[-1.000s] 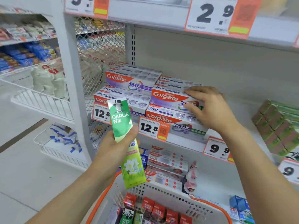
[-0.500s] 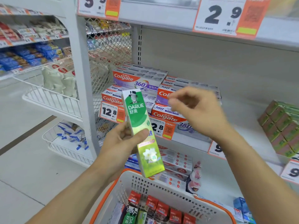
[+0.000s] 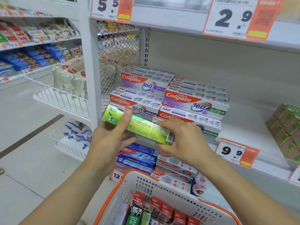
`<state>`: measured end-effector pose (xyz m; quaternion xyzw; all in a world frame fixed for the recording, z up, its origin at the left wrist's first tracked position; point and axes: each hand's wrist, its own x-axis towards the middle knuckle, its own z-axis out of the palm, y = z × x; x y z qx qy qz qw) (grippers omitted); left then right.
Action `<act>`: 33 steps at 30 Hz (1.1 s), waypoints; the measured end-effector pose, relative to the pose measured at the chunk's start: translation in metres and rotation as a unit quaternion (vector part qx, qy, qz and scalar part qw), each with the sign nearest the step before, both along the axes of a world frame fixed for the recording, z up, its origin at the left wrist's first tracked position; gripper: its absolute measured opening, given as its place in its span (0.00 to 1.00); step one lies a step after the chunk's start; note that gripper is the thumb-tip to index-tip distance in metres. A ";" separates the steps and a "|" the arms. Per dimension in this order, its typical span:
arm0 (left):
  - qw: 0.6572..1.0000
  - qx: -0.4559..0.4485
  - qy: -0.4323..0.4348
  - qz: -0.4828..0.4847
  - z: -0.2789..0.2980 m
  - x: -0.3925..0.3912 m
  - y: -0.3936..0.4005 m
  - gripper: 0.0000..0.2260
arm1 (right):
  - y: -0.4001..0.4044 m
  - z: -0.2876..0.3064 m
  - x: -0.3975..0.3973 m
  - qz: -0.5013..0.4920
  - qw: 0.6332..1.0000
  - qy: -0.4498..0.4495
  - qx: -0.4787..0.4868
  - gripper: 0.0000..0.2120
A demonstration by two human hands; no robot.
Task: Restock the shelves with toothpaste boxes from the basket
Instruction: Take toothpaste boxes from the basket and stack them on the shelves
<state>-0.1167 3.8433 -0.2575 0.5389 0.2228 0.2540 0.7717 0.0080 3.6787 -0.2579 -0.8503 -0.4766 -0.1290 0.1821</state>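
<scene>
We are holding one green toothpaste box (image 3: 139, 125) lying sideways in front of the Colgate stacks (image 3: 172, 98) on the shelf (image 3: 243, 127), our left hand (image 3: 110, 140) gripping its left end, our right hand (image 3: 185, 140) pinching its right end. Below, the basket (image 3: 162, 185) is carrying at least six red boxes (image 3: 162, 208) standing on end, plus a few green ones (image 3: 134, 216).

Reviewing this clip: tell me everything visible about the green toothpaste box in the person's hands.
The green toothpaste box is a long, slim carton, apparently glossy card, bright green fading to yellow-green, with small print and a barcode near its right end. It lies roughly level, lengthwise, tilted down to the right, in front of the stacked Colgate boxes and above the basket. The left hand grips its left part, thumb across the face; the right hand holds its right end. It is somewhat blurred.
</scene>
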 end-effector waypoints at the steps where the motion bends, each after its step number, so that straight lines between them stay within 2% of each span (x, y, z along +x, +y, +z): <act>1: 1.000 -0.028 -0.005 0.006 0.001 -0.001 0.001 0.22 | 0.000 -0.001 -0.001 0.004 1.000 -0.002 0.004 0.28; 4: 0.998 -0.054 -0.025 0.029 0.003 -0.002 0.006 0.14 | 0.000 0.001 -0.002 0.023 0.992 0.119 0.028 0.32; 7: 0.996 -0.048 -0.075 0.000 0.009 -0.004 0.011 0.21 | -0.007 0.015 0.006 0.031 0.952 0.298 0.063 0.31; 9: 0.991 -0.058 -0.113 -0.027 0.010 -0.005 0.018 0.23 | -0.016 0.024 0.013 0.041 0.902 0.425 0.065 0.27; 10: 0.989 -0.065 -0.127 -0.047 0.010 -0.006 0.022 0.25 | -0.020 0.029 0.015 0.051 0.863 0.498 0.065 0.25; 12: 0.985 -0.057 -0.134 -0.094 0.009 -0.007 0.026 0.34 | -0.027 0.033 0.016 0.078 0.796 0.597 0.065 0.20; 14: 0.980 -0.051 -0.138 -0.130 0.009 -0.008 0.024 0.40 | -0.031 0.034 0.017 0.087 0.790 0.603 0.066 0.17; 15: 0.979 -0.054 -0.144 -0.135 0.009 -0.008 0.022 0.39 | -0.032 0.033 0.018 0.087 0.794 0.597 0.076 0.15; 18: 0.980 -0.070 -0.136 -0.126 0.007 -0.005 0.017 0.25 | -0.033 0.030 0.025 0.064 0.810 0.567 0.136 0.14; 20: 0.987 -0.065 -0.093 -0.114 0.003 -0.001 0.014 0.27 | -0.036 0.031 0.030 0.068 0.846 0.508 0.148 0.14; 22: 0.993 -0.068 -0.064 -0.073 0.001 0.002 0.010 0.32 | -0.037 0.033 0.030 0.096 0.868 0.472 0.119 0.16; 23: 0.994 -0.073 -0.062 -0.056 -0.001 0.005 0.010 0.32 | -0.037 0.034 0.028 0.116 0.866 0.476 0.098 0.18; 26: 0.995 -0.065 -0.068 -0.030 -0.004 0.009 0.006 0.22 | -0.032 0.031 0.022 0.145 0.854 0.498 0.039 0.24; 29: 0.995 -0.052 -0.085 -0.005 0.000 0.011 -0.002 0.21 | -0.022 0.024 0.016 0.119 0.910 0.396 0.026 0.27; 33: 0.992 -0.059 -0.115 0.003 0.005 0.019 0.005 0.21 | -0.016 0.038 0.009 0.104 0.944 0.297 0.096 0.20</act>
